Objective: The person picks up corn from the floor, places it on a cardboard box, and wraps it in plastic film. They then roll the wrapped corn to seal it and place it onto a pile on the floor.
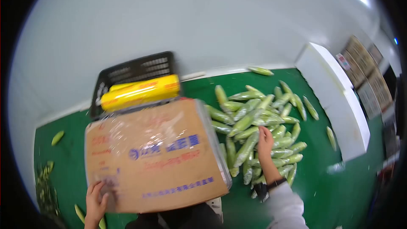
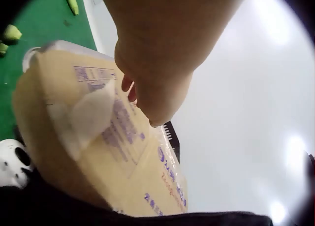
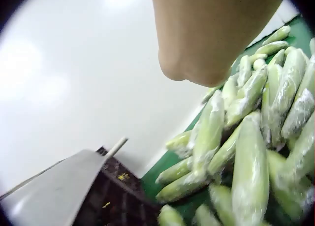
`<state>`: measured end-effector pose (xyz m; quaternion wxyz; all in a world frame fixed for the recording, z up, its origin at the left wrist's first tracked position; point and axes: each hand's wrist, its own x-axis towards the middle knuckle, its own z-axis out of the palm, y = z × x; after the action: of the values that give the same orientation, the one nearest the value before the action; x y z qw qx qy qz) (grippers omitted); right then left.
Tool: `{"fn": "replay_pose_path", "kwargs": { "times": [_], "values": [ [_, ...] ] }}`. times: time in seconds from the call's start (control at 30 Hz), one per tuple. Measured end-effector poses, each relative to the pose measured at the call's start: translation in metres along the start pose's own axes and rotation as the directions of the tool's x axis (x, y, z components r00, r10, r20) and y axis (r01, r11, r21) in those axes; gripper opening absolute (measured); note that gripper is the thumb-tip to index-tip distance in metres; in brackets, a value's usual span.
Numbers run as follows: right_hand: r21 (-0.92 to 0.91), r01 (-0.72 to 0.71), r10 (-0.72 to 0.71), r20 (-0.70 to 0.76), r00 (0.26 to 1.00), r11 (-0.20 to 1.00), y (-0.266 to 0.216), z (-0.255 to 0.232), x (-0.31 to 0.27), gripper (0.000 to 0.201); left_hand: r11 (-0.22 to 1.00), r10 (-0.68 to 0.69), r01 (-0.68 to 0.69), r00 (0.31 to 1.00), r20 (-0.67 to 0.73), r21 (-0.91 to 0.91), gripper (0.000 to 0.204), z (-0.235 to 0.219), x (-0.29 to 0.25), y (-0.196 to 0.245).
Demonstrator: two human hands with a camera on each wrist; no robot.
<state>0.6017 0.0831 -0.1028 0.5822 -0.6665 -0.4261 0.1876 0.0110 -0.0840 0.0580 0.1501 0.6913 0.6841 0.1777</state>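
My left hand (image 1: 96,201) lies on the lower left corner of a flat brown cardboard box (image 1: 169,178) printed in blue and red. In the left wrist view that hand (image 2: 155,95) is over the printed cardboard, most of its fingers hidden behind the wrist. My right hand (image 1: 266,144) reaches over a heap of green ears of corn in clear film, fingers pointing away from me and nothing visible in them. One film-wrapped ear of corn (image 1: 246,148) lies just left of its fingers. In the right wrist view, the wrist (image 3: 197,63) hides the fingers above the heap.
Behind the cardboard stands a black plastic crate (image 1: 163,64), with yellow printed rolls (image 1: 142,93) at its front. A white panel (image 1: 337,97) edges the green table (image 1: 326,186) on the right. Stacked cartons (image 1: 377,85) are beyond it. Green husks (image 1: 46,191) lie far left.
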Motion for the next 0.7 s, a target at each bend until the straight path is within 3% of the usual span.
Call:
{"fn": "replay_pose_path", "kwargs": {
  "times": [0.03,0.07,0.1,0.17,0.27,0.37,0.4,0.5,0.63,0.67,0.7],
  "values": [
    [-0.048,0.008,-0.006,0.046,0.999,0.999,-0.026,-0.001,-0.030,0.021,0.998,-0.005,0.007,1.000,-0.028,0.068,0.042,0.006,-0.013,-0.009],
    [-0.090,0.017,-0.008,0.099,0.995,0.996,-0.051,0.002,-0.055,0.018,0.999,-0.034,0.035,0.999,-0.034,0.014,0.044,0.011,-0.018,-0.009],
    [-0.124,0.214,-0.177,0.258,0.950,0.969,-0.083,0.012,-0.075,0.020,0.998,-0.060,0.058,0.997,-0.039,-0.038,0.047,0.017,-0.014,-0.012],
    [-0.088,0.585,-0.469,0.509,0.722,0.806,-0.136,0.032,-0.114,0.026,0.995,0.067,-0.059,0.992,-0.105,0.081,0.050,0.035,-0.002,-0.032],
    [0.026,0.736,-0.505,0.744,0.438,0.676,-0.181,0.073,-0.139,0.035,0.995,0.102,-0.099,0.983,-0.153,0.026,0.059,0.040,0.041,-0.030],
    [-0.063,0.653,-0.413,0.727,0.548,0.755,-0.176,0.110,-0.134,0.039,0.996,0.071,-0.056,0.975,-0.212,0.075,0.060,0.044,0.082,-0.020],
    [-0.042,0.594,-0.426,0.656,0.622,0.803,-0.173,0.122,-0.129,0.036,0.990,0.105,-0.083,0.975,-0.198,0.115,0.053,0.042,0.094,-0.013],
    [-0.200,0.427,-0.200,0.662,0.722,0.882,-0.167,0.135,-0.108,0.030,0.973,0.180,-0.155,0.973,-0.143,0.173,0.032,0.045,0.116,-0.006],
    [-0.198,0.636,-0.429,0.587,0.686,0.746,-0.164,0.146,-0.107,0.015,0.978,0.196,-0.186,0.973,-0.119,0.090,0.013,0.051,0.123,-0.033],
    [-0.174,0.730,-0.527,0.585,0.617,0.661,-0.166,0.149,-0.103,0.011,0.983,0.183,-0.178,0.975,-0.126,0.050,0.012,0.049,0.122,-0.036],
    [-0.090,0.722,-0.534,0.612,0.583,0.686,-0.168,0.150,-0.099,0.010,0.975,0.224,-0.221,0.960,-0.165,0.034,0.011,0.046,0.119,-0.041]
  ]
}}
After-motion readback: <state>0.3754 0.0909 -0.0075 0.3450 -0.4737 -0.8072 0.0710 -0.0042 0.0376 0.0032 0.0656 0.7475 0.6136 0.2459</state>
